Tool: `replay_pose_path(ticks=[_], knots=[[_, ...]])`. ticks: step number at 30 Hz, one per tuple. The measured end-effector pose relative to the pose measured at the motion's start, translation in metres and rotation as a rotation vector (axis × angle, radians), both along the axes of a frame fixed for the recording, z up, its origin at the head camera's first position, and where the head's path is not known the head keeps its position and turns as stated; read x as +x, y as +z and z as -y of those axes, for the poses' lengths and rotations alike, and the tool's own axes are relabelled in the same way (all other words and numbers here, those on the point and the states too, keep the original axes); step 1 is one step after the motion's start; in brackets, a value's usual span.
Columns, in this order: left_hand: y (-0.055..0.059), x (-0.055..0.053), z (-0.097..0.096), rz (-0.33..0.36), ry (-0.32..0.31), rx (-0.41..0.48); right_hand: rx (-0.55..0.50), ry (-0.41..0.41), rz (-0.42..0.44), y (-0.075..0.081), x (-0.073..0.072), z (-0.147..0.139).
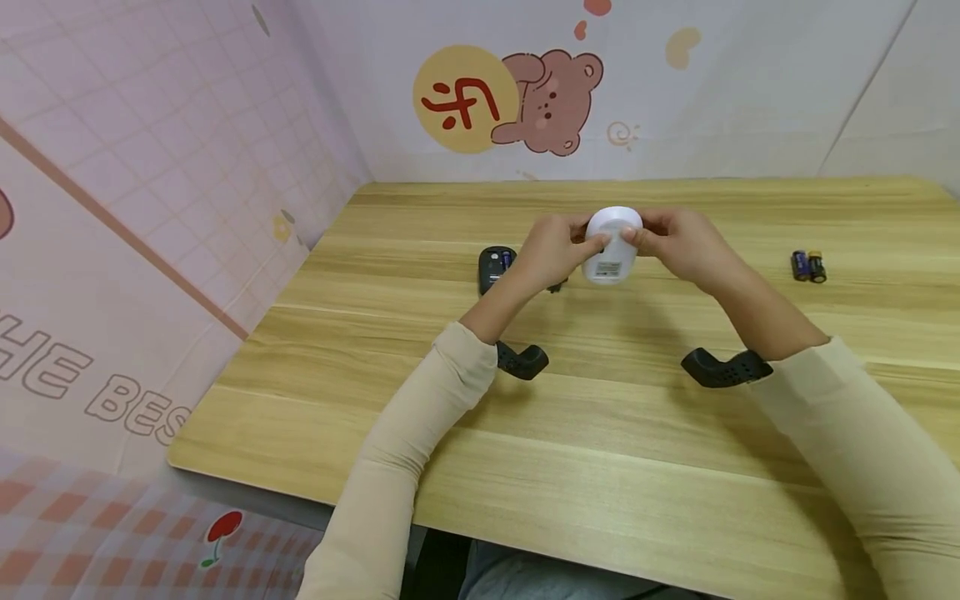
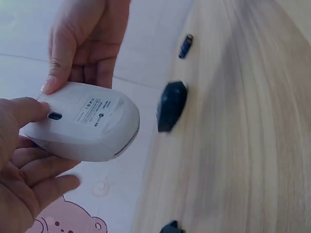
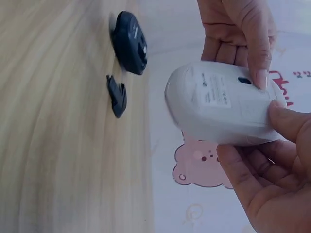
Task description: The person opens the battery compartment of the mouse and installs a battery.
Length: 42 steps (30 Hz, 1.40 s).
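A white computer mouse [image 1: 613, 250] is held up off the table, its labelled underside turned towards me. My left hand [image 1: 553, 248] grips its left side, the thumb lying on the underside near the dark sensor window. On the opposite side my right hand [image 1: 681, 243] grips it too, the thumb pressing near the same end. Both wrist views show the white mouse [image 2: 90, 124] pinched between thumbs and curled fingers. Below and left, partly behind my left arm, a black mouse [image 1: 492, 265] lies with its battery bay uncovered and a battery inside. Next to it lies a small black cover [image 3: 116, 96].
Two loose batteries [image 1: 808, 266] lie side by side on the right of the wooden table [image 1: 600, 467]. Black curved camera mounts [image 1: 723, 368] stick out from both wrists. A printed cloth wall [image 1: 750, 100] stands behind the table, with another on the left.
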<state>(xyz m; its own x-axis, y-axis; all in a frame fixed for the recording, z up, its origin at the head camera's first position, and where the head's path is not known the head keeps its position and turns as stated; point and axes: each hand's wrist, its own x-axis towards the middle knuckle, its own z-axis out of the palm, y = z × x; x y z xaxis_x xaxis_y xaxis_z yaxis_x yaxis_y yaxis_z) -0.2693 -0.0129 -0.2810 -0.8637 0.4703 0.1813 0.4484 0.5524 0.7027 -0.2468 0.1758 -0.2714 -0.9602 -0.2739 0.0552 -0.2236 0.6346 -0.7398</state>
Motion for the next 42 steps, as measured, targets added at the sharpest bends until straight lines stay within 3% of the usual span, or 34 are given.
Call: replay_pose_path(ticks=[5,13,22,29,35,42], knots=[[0.006,0.008,0.002,0.085,0.004,0.161,-0.074,-0.013,0.033,0.006,0.007,0.001],[0.011,0.016,0.005,0.204,0.02,0.301,-0.144,-0.053,0.044,0.011,0.015,0.002],[0.016,0.025,0.009,0.239,0.017,0.364,-0.204,-0.077,0.045,0.012,0.022,0.006],[0.013,0.03,0.011,0.283,0.017,0.43,-0.24,-0.043,0.013,0.013,0.029,0.01],[0.015,0.029,0.012,0.28,0.033,0.42,-0.263,0.023,0.089,0.017,0.033,0.007],[0.018,0.029,0.013,0.283,0.036,0.4,-0.311,0.046,0.103,0.018,0.032,0.008]])
